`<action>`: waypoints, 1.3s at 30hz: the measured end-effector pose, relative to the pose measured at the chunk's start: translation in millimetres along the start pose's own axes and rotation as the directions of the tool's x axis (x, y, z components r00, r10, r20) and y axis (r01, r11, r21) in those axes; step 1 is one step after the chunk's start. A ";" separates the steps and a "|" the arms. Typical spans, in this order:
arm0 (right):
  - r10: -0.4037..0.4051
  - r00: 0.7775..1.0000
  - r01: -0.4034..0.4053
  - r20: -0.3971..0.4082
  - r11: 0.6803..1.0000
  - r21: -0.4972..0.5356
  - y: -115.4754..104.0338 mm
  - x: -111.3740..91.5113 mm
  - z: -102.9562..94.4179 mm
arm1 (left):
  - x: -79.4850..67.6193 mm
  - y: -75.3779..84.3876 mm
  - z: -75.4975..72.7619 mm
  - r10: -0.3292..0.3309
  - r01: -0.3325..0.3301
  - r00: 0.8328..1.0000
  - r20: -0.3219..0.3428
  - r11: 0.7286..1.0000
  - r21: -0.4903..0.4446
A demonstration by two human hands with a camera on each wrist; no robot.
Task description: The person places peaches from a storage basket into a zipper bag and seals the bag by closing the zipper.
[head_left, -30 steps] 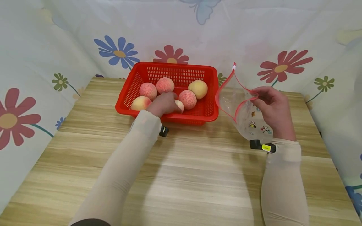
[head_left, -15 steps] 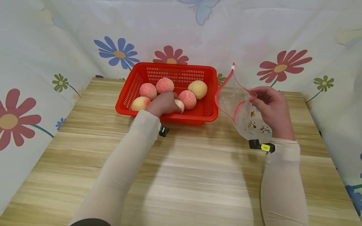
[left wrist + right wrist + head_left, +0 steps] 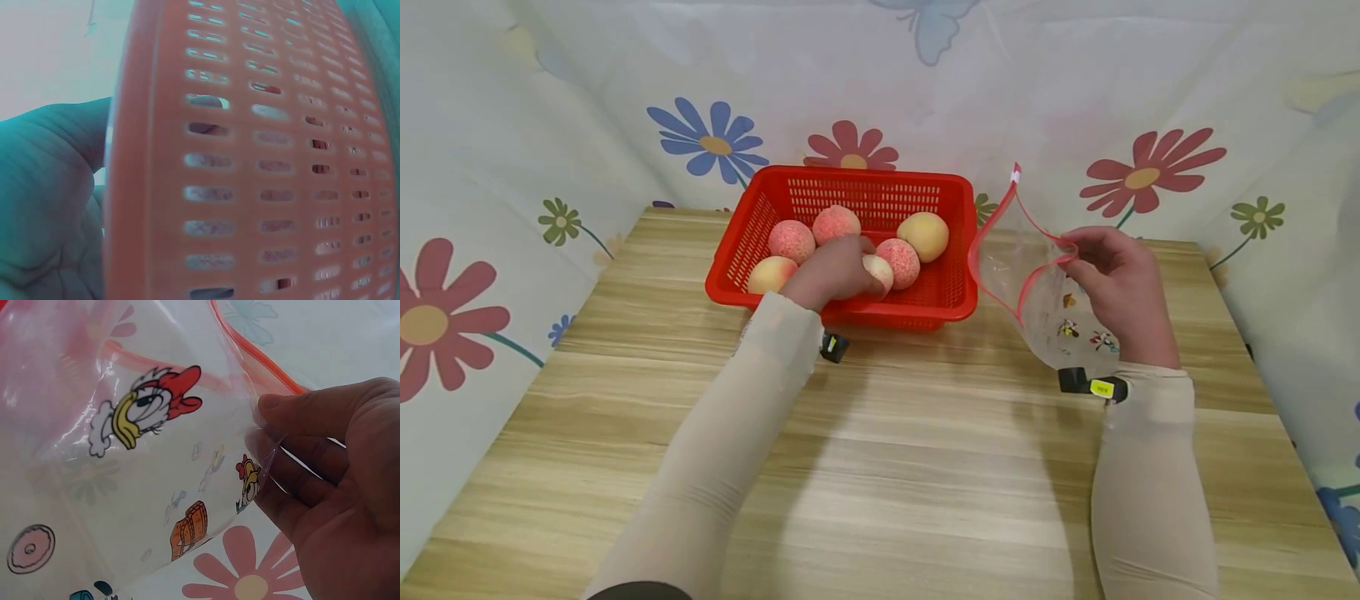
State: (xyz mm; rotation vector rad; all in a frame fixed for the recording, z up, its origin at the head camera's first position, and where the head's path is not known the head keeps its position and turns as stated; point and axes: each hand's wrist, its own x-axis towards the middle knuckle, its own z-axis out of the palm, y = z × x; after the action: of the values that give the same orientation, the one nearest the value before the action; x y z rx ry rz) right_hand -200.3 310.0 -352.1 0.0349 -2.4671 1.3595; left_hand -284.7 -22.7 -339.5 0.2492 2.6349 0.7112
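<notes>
Inside red basket (image 3: 917,312) | pale peach (image 3: 880,271) half-hidden, left hand (image 3: 835,272) curled round it | right hand (image 3: 1126,290) pinches clear bag (image 3: 1043,310) near rim

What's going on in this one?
A person's left hand reaches into a red plastic basket and grips a pale peach, with five other peaches around it. The right hand pinches the edge of a clear, cartoon-printed zip bag, its red-trimmed mouth gaping beside the basket. No peach shows in the bag.
</notes>
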 end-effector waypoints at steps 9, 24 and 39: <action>-0.009 1.000 0.009 0.002 1.000 -0.007 -1.1 -0.4 1.1 | -5.1 4.7 -1.1 0.034 -0.035 0.999 -0.036 0.999 -0.018; 0.012 1.000 -0.012 0.015 0.999 -0.035 0.3 1.0 1.5 | -6.0 13.6 5.3 0.147 -0.149 0.986 -0.079 0.988 -0.029; -0.008 1.000 0.008 0.015 1.000 -0.020 -2.9 0.0 3.0 | -19.1 26.9 2.9 0.164 -0.174 0.980 -0.113 0.982 -0.080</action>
State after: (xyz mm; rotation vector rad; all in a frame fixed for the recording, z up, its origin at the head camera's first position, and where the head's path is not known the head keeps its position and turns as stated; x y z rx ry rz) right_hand -200.5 305.9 -351.3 0.0502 -2.4903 1.3355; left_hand -264.3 -3.6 -321.6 0.4248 2.6957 0.9195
